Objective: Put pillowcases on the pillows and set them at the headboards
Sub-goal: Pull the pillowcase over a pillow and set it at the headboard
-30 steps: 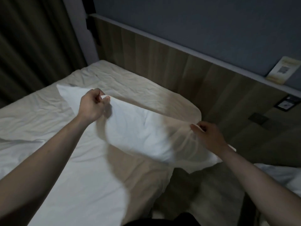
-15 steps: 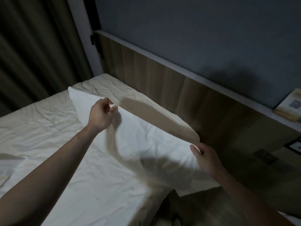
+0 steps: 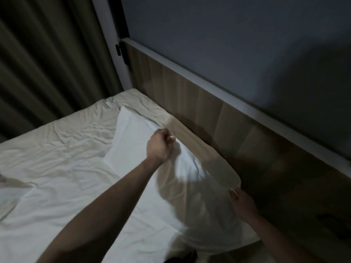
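The pillow point(image 3: 171, 179) looks light, soft and limp: left hand point(image 3: 159, 147) and right hand point(image 3: 244, 204) each pinch its headboard-side edge between curled fingers point(image 3: 171, 138), gripping best at the corners.

A dim room: dark pleated curtains point(image 3: 43, 59) hang at left, a wood-panelled headboard point(image 3: 209, 114) runs beneath a grey-blue wall point(image 3: 237, 44), beside a bed's creased sheet point(image 3: 57, 149).
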